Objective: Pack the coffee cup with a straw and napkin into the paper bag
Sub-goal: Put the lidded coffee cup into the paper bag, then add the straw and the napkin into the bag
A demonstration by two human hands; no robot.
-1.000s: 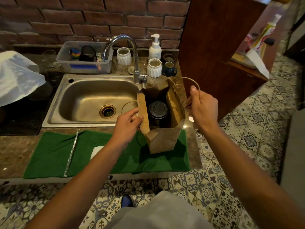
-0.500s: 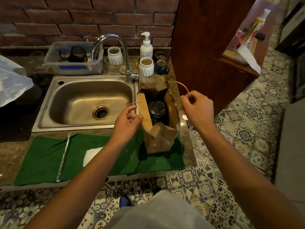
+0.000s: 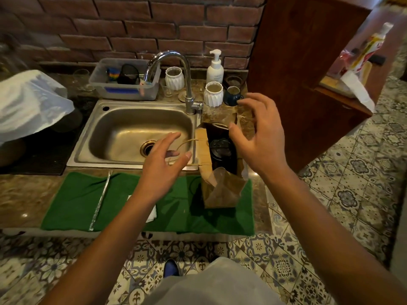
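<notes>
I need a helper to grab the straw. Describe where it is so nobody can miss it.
Start at the sink and come down to the green towel on the counter edge in front of it. The straw is the long thin wrapped stick on the towel's left part. The napkin to its right is a flat white square; the straw is clear, shiny and narrow.

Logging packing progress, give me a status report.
Left hand and right hand open. Black-lidded coffee cup inside brown paper bag. Wrapped straw, white napkin unpacked.

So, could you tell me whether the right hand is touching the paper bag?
Cannot tell. In the head view the open right hand overlaps the paper bag rim, thumb near the edge; neither contact nor gap shows plainly.
</notes>
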